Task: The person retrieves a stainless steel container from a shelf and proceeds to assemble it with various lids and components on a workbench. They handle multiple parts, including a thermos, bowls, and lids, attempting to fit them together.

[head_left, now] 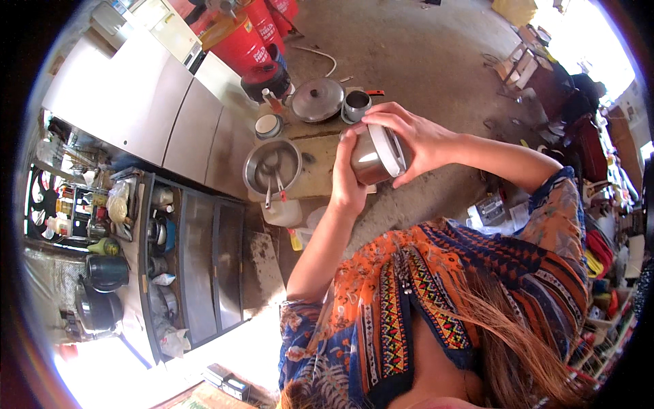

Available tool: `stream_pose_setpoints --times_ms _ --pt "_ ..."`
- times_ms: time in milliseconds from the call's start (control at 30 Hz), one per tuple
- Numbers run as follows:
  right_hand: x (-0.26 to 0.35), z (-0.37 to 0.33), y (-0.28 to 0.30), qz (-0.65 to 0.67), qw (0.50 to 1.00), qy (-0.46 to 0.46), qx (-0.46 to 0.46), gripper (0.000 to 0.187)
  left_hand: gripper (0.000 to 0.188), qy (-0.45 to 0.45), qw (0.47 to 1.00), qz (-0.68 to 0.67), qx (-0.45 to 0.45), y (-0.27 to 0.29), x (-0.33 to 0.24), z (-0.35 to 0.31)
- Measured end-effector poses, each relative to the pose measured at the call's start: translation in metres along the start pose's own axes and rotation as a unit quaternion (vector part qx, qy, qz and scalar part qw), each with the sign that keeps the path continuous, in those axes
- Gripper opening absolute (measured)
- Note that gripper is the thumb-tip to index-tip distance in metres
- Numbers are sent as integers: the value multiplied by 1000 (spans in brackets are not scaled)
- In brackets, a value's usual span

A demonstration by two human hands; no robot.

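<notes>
Both my hands hold a shiny metal canister (366, 158) tilted on its side in front of my chest. My left hand (349, 180) is wrapped round the near side of its metal body. The fingers of my right hand (426, 141) are spread round the white-rimmed end (387, 150), gripping it from the right. What is inside the canister is hidden. Just beyond my hands, on a low table (327, 151), stands a small metal pot (356, 104) with an orange handle. To its left lies a large domed metal lid (317, 99).
A steel basin (253, 165) with a ladle and another utensil sits on the table's left side, with a light-coloured cup (268, 125) behind it. A whitish plastic container (283, 214) is below. Grey cabinets (197, 255) line the left; red drums (245, 44) stand at the back.
</notes>
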State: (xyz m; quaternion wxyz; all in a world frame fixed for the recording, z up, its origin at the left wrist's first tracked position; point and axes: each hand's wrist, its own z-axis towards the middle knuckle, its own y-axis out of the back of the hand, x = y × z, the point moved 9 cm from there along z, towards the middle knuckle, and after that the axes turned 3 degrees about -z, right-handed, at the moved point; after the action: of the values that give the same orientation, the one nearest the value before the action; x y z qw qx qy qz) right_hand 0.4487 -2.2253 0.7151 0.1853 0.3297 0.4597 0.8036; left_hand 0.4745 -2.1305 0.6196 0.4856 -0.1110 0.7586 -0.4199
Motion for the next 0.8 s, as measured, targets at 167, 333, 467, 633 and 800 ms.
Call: stream_pose_setpoints --times_ms 167,333,467,633,800 --pt "2 3 3 91 995 -24 -44 116 64 -155 977 145 -29 -3 -21 -14" --pt "1 -4 0 246 964 -94 -31 117 99 -311 910 272 23 -22 -38 -32" --pt "15 -2 3 399 913 -76 -22 114 124 -455 779 416 116 -51 -58 -51" --pt "28 -9 44 131 983 -26 -127 112 131 -395 814 380 190 -56 -71 -47" --pt "43 -7 53 -104 985 23 -138 114 88 -107 968 118 194 -44 -46 -27"
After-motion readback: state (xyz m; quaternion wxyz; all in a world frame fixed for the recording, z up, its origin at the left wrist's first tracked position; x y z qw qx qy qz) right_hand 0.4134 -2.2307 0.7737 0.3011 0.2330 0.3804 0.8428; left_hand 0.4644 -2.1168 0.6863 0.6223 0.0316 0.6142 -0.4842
